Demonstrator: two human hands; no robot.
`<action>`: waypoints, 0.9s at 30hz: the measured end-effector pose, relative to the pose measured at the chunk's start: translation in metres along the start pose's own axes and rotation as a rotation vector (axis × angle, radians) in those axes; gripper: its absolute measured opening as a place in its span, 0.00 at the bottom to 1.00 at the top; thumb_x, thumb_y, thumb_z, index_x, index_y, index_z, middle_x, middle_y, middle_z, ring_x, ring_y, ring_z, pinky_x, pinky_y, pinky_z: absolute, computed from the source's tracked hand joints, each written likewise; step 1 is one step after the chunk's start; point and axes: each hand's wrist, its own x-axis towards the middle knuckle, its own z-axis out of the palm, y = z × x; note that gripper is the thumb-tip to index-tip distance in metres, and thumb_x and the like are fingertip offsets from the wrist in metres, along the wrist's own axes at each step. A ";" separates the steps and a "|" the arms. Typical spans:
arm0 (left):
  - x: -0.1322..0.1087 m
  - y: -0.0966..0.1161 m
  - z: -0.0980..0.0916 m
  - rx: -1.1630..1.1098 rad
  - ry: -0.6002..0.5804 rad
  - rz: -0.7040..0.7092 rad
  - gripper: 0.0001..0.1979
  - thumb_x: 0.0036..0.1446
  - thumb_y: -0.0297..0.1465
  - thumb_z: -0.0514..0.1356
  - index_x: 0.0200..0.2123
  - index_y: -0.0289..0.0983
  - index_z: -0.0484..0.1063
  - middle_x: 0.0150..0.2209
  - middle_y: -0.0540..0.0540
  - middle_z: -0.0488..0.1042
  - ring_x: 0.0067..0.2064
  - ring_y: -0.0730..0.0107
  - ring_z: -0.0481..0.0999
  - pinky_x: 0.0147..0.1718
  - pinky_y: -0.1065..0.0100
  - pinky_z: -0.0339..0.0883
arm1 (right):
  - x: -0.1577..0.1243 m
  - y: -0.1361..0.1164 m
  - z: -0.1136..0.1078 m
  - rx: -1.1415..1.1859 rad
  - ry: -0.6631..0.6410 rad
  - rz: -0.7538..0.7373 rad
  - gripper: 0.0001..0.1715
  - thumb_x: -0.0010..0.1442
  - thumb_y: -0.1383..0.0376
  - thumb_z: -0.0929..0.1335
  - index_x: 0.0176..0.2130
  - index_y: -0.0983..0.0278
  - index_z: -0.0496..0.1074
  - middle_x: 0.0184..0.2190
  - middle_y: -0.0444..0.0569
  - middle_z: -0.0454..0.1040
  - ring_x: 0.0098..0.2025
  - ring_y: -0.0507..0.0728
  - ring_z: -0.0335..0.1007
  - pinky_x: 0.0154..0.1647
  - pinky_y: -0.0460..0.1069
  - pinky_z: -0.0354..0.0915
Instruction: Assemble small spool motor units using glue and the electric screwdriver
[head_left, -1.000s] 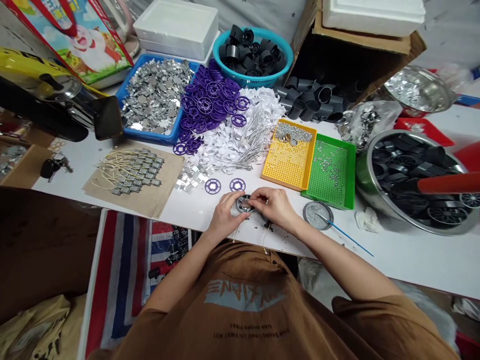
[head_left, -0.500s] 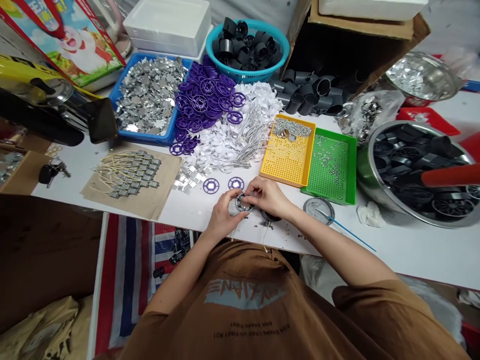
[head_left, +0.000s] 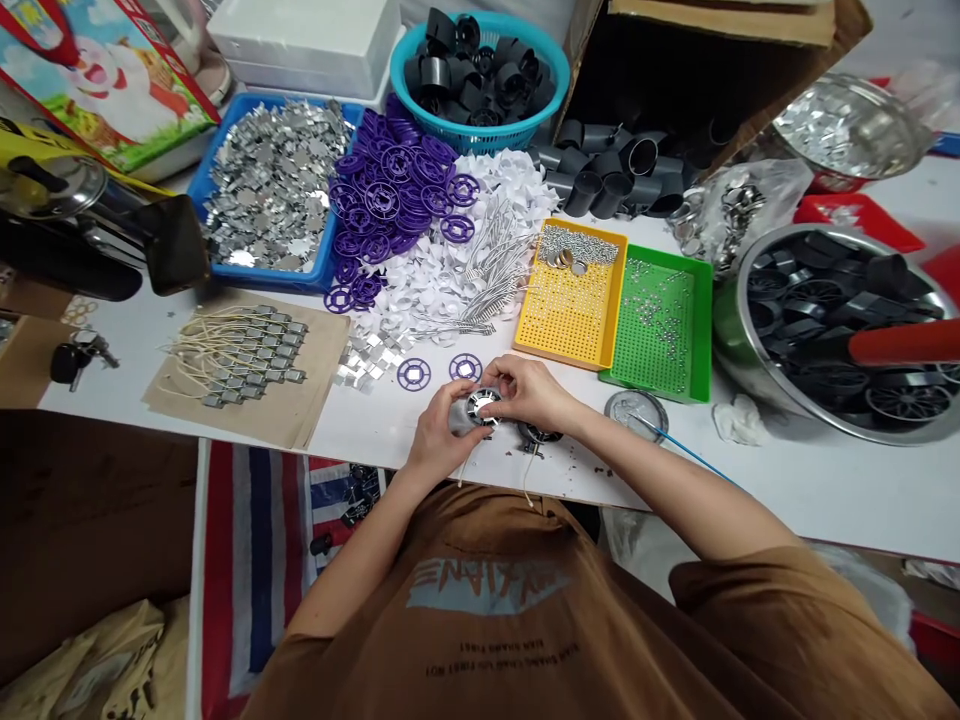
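Observation:
My left hand (head_left: 439,435) is closed around a small round dark grey part (head_left: 484,405) with a spoked, wheel-like face and a bright centre, held just above the table's front edge. The thumb and fingers of my right hand (head_left: 534,395) are closed at the same part, the thumb lying over its face; anything tiny under the fingertips is hidden. A pale cord hangs below the part. Beneath my right hand rests a second dark round part (head_left: 538,434) with its own cord, partly covered. Just beyond my hands lie two flat purple spoked rings (head_left: 414,374) with silver square centres.
At left, small metal blocks with cords lie on brown cardboard (head_left: 319,400). Behind are a blue tray (head_left: 330,245) of silver pieces, purple rings and white slips. Rightward stand a yellow tray (head_left: 570,310), a green tray (head_left: 664,360), a grey dish (head_left: 636,412) with a blue stick, and a metal pot (head_left: 731,330).
The round part has tipped slightly so its face shows brighter, and my right thumb lies across it. The whole view has shifted a little; both hands stay on the part.

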 end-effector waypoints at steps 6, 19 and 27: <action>0.001 0.001 -0.002 0.024 -0.019 -0.036 0.30 0.45 0.28 0.70 0.51 0.41 0.63 0.49 0.44 0.74 0.51 0.61 0.75 0.51 0.58 0.71 | 0.001 0.000 -0.003 -0.052 -0.024 -0.059 0.15 0.47 0.65 0.77 0.34 0.64 0.72 0.29 0.42 0.67 0.28 0.49 0.59 0.30 0.44 0.54; 0.016 0.001 -0.019 0.000 -0.228 0.014 0.33 0.50 0.31 0.68 0.57 0.41 0.58 0.53 0.41 0.73 0.58 0.58 0.71 0.58 0.54 0.64 | -0.001 -0.009 -0.033 -0.156 -0.103 -0.162 0.17 0.47 0.64 0.77 0.36 0.65 0.72 0.32 0.46 0.73 0.31 0.51 0.64 0.32 0.46 0.56; 0.031 0.050 -0.029 0.268 -0.397 0.313 0.28 0.57 0.35 0.62 0.60 0.42 0.59 0.59 0.41 0.67 0.62 0.55 0.63 0.60 0.50 0.60 | -0.220 0.060 -0.038 0.453 0.887 0.394 0.13 0.56 0.57 0.72 0.29 0.65 0.73 0.20 0.42 0.70 0.20 0.48 0.61 0.20 0.44 0.58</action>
